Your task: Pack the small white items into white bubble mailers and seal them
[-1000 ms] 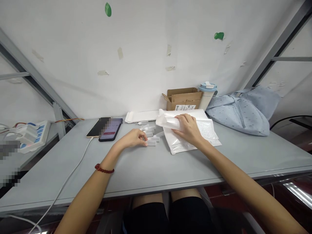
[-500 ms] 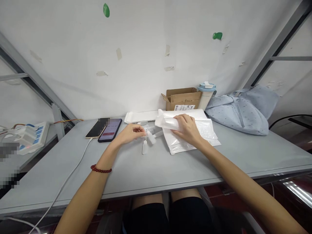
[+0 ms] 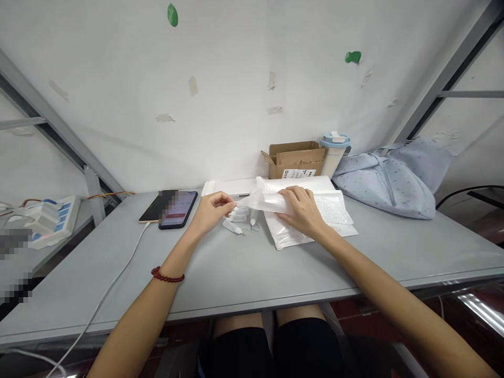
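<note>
My left hand [image 3: 210,209] is raised a little off the grey table [image 3: 220,273], fingers pinched on a small clear plastic piece at the mouth of a clear plastic bag [image 3: 263,200]. My right hand [image 3: 301,210] grips that bag from the right and rests on a stack of white bubble mailers [image 3: 334,210]. Several small clear plastic pieces [image 3: 238,220] lie on the table just below my left fingers.
Two phones [image 3: 173,208] lie to the left, with a white cable [image 3: 114,286] running toward me. A flat white envelope [image 3: 228,186], a cardboard box [image 3: 296,158], a blue-lidded cup [image 3: 334,152] and a blue cloth bag [image 3: 394,181] line the back. A power strip [image 3: 43,218] sits far left.
My left hand picked a small clear piece from the pile, lifted it and brought it right to the bag's open end. The right hand stayed on the bag.
</note>
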Demonstrator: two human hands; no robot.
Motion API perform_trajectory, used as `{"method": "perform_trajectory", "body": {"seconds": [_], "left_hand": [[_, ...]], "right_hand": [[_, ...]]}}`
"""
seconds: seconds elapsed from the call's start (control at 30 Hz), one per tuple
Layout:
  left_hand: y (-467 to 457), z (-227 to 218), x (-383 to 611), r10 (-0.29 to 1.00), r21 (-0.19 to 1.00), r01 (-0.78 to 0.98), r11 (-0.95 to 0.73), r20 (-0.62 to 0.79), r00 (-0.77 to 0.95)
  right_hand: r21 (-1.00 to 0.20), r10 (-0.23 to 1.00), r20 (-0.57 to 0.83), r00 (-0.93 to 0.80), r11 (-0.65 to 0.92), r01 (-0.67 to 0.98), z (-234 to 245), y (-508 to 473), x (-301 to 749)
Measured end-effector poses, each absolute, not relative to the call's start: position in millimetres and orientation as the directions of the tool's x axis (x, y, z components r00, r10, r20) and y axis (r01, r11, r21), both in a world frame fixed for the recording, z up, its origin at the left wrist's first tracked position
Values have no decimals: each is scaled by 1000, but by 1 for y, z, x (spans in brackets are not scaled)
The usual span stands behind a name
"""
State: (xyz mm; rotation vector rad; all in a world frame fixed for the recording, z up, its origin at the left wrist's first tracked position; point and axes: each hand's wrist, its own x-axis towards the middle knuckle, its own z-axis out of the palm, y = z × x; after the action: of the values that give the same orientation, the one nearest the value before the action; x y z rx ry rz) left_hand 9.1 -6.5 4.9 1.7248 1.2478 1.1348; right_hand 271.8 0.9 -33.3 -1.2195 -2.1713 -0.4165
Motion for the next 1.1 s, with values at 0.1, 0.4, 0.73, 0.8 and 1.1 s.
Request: {"method": "perform_trajectory", "body": {"seconds": [0.1,0.4,0.73,0.8,1.1], "left_hand": [[-9,-1,16,940,839,424,-340,320,120],[-15,-12,27,808,658,473,-586,522,274],[-19,-14,33,747,590,464,-661,581,324],[-23,-13,37,781,687,374,-623,517,351],[-10,1,1,866,632,663,-401,25,500]], "right_hand": [[-4,641,644,-418,549,836,-34,-2,269],[59,599,671,-437,544,837,-35,-4,265],[45,604,648,-464,578,815,-36,-5,262],[41,603,650,-462,580,814,-37,-5,262],[-31,645,638,-420,567,823,-34,-5,264]]}}
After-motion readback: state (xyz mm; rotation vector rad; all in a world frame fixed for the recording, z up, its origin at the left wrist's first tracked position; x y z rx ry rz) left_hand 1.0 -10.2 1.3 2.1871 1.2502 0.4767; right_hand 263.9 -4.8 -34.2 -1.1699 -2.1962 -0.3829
